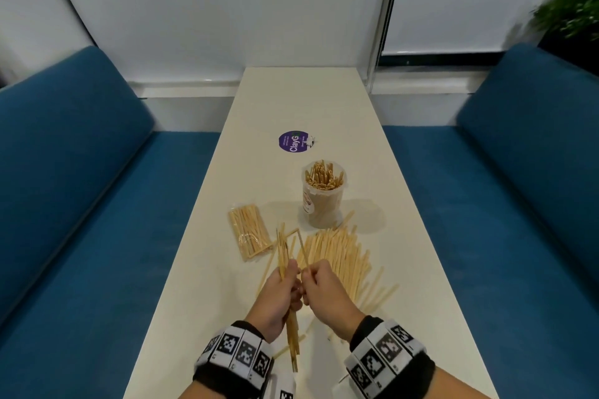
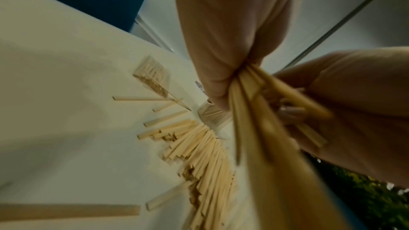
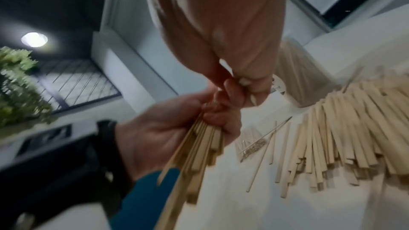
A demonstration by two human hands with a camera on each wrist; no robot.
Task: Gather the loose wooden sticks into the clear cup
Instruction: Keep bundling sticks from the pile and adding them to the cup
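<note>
Currently, we grip a bundle of sticks (image 1: 285, 264) in our left hand (image 1: 281, 293), fingers curled around it, above the near end of the white surface (image 1: 275, 100). Our right hand (image 1: 325, 290) sits just beside it, fingers pinching a single thin stick (image 1: 302, 248) that points away from us. Beyond the hands, the loose pile of sticks (image 1: 340, 256) lies fanned out, and the clear cup (image 1: 323, 193) stands upright behind it, already partly filled. A bagged pack of sticks (image 1: 249, 232) lies left of the pile.
</note>
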